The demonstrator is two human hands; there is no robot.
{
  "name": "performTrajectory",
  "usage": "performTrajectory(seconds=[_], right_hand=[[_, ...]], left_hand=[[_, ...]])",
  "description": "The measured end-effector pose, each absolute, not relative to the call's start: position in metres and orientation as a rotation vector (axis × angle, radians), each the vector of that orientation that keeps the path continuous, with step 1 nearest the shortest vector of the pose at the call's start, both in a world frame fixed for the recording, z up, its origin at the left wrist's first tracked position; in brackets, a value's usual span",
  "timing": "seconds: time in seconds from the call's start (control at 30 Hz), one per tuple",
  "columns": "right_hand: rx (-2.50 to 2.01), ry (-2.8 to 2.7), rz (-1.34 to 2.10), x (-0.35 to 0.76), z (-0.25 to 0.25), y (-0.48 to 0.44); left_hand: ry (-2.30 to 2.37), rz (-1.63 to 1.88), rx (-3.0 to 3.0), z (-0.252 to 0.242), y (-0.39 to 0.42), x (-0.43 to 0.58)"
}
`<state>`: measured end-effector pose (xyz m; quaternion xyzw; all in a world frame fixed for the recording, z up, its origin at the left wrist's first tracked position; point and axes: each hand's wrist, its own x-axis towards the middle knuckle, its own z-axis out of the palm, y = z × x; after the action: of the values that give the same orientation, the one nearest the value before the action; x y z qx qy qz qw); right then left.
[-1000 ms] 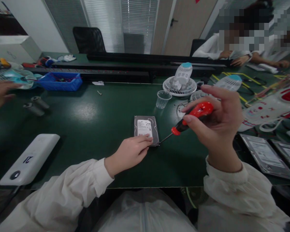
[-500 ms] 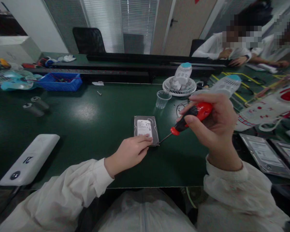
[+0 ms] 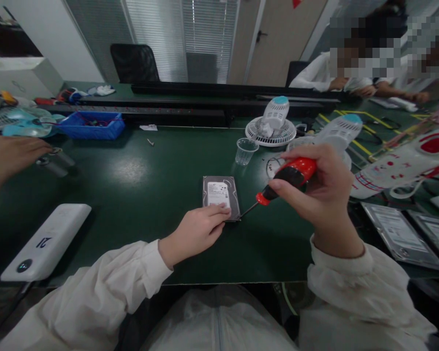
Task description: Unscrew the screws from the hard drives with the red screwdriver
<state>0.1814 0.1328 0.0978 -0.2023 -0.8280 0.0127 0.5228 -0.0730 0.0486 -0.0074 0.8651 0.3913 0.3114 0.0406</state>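
Observation:
A grey hard drive (image 3: 233,195) with a white label lies flat on the green table. My left hand (image 3: 201,229) presses on its lower part, fingers together over the label and the near edge. In my right hand (image 3: 316,187) is a red and black screwdriver (image 3: 286,178), gripped by the handle. The screwdriver slants down to the left, its tip at the drive's near right corner. Whether the tip sits in a screw is too small to tell.
A plastic cup (image 3: 246,151) and white fans (image 3: 275,117) stand beyond the drive. A power bank (image 3: 47,241) lies left, near metal cylinders (image 3: 60,157) and another person's hand (image 3: 20,148). More drives (image 3: 402,234) and a white-red bottle (image 3: 395,163) are at right.
Another person's hand has come in from the left, over the metal cylinders. My right hand and the screwdriver handle have shifted slightly left. My left hand and the drive stay in place.

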Motion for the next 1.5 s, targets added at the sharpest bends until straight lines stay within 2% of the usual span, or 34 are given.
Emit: performTrajectory(seconds=[0.1,0.27,0.47,0.77,1.03,1.23,1.4,1.5], right_hand=[[-0.486,-2.006,-0.036,0.181,0.098,0.135],[-0.429,-2.089,0.412,0.181,0.098,0.131],[-0.524,-1.994,0.051,0.181,0.098,0.135],[-0.428,-1.992,0.484,0.179,0.094,0.127],[-0.561,-1.851,0.210,0.176,0.096,0.131],[-0.489,-1.827,0.247,0.168,0.097,0.128],[-0.526,-1.840,-0.002,0.170,0.095,0.130],[-0.493,-1.861,0.065,0.172,0.091,0.132]], left_hand=[[1.197,0.954,2.647,-0.008,0.049,-0.073],[1.220,0.927,2.640,-0.009,0.048,-0.073],[1.206,0.934,2.646,-0.008,0.048,-0.073],[1.208,0.944,2.643,-0.007,0.048,-0.072],[1.197,0.950,2.652,-0.007,0.049,-0.073],[1.212,0.929,2.647,-0.006,0.048,-0.072],[1.209,0.935,2.639,-0.007,0.048,-0.072],[1.214,0.935,2.637,-0.008,0.048,-0.072]])
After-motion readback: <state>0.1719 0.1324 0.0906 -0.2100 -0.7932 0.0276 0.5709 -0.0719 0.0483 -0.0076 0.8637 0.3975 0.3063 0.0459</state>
